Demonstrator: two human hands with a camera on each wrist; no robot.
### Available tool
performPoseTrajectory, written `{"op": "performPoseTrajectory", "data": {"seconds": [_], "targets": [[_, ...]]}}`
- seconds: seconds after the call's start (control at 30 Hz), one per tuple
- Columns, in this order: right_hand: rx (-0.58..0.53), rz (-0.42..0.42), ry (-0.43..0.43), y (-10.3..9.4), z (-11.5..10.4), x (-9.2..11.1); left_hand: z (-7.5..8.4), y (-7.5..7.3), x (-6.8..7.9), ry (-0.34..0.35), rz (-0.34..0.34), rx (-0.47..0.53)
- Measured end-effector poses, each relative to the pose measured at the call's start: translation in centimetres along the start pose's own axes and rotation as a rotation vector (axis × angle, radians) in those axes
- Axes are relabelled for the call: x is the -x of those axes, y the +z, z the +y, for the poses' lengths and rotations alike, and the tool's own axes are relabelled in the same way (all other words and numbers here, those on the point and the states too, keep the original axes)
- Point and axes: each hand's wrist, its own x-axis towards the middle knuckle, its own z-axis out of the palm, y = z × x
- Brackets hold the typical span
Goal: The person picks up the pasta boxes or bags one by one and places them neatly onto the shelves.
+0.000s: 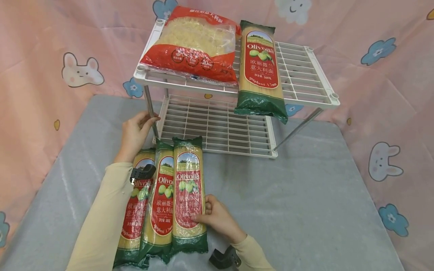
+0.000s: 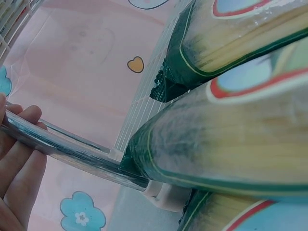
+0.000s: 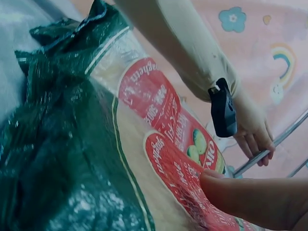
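At the rack's left front corner, my left hand [image 1: 134,133] holds the metal post [image 2: 77,150] between thumb and fingers. My right hand [image 1: 222,220] grips the right edge of a spaghetti packet [image 1: 188,180], thumb on its red label and fingers curled at its side. That packet leans against a second spaghetti packet [image 1: 162,210] on its left. A third spaghetti packet [image 1: 130,226] lies farther left, partly covered by my left forearm. The white two-tier rack [image 1: 301,71] stands behind them; the packets' top ends are near its lower shelf [image 1: 217,130].
On the upper shelf lie a red bag of pasta [image 1: 200,45] and another spaghetti packet [image 1: 260,71], whose green end sticks out past the front edge. A grey cloth [image 1: 305,195] covers the table. Behind hangs a pink patterned curtain [image 1: 356,94].
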Motion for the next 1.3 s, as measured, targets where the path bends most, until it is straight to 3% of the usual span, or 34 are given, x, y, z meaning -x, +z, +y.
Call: {"op": "performPoseTrajectory", "data": {"seconds": [0.43,0.97,1.3], "targets": [[-0.135,0.025,0.013,0.5,0.3,-0.1,-0.1,-0.1,0.0,-0.008,0.000,-0.013],[-0.194,-0.047,0.061,0.3,1.1,0.0,0.0,-0.1,0.0,-0.011,-0.007,-0.015],[-0.187,-0.045,0.014,0.8,1.6,0.4,0.0,0.0,0.0,-0.008,-0.001,0.001]]}}
